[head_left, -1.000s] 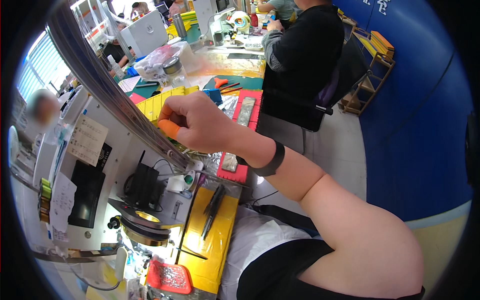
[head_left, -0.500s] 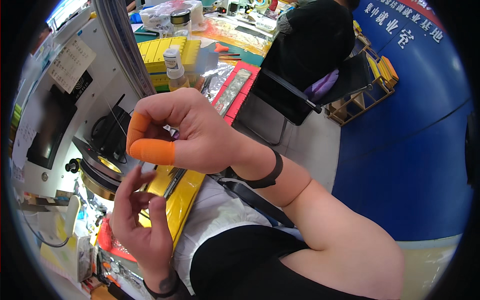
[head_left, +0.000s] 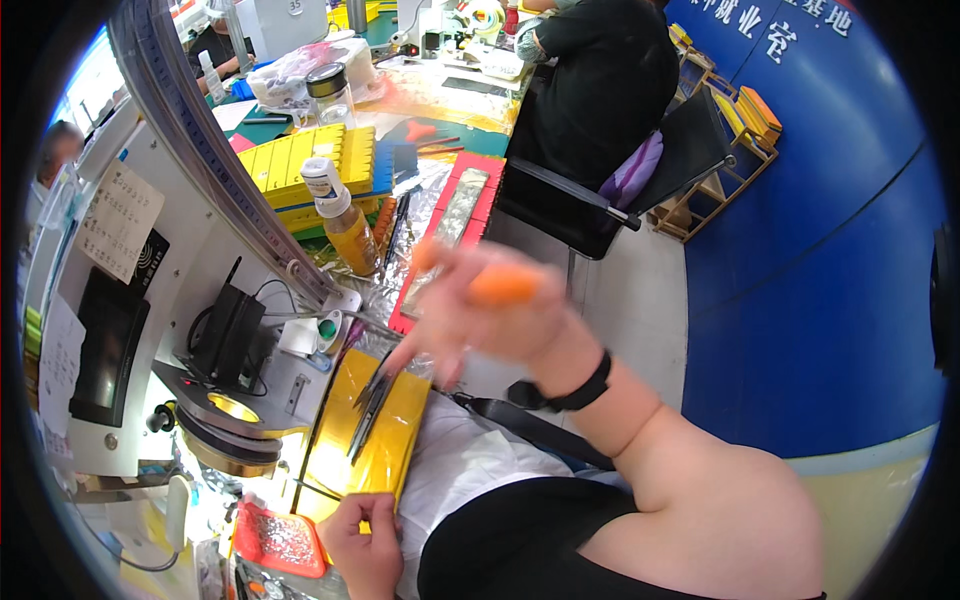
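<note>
Right hand is blurred, its fingers spread apart, 2 of them capped in orange finger cots; it hovers just above the black tweezers and holds nothing. These tweezers are slim, dark and pointed, lying lengthwise on a glossy yellow tray on the table. Left hand is curled at the tray's near edge, beside a red tray of small parts; whether it grips anything I cannot tell. An amber bottle stands farther back.
</note>
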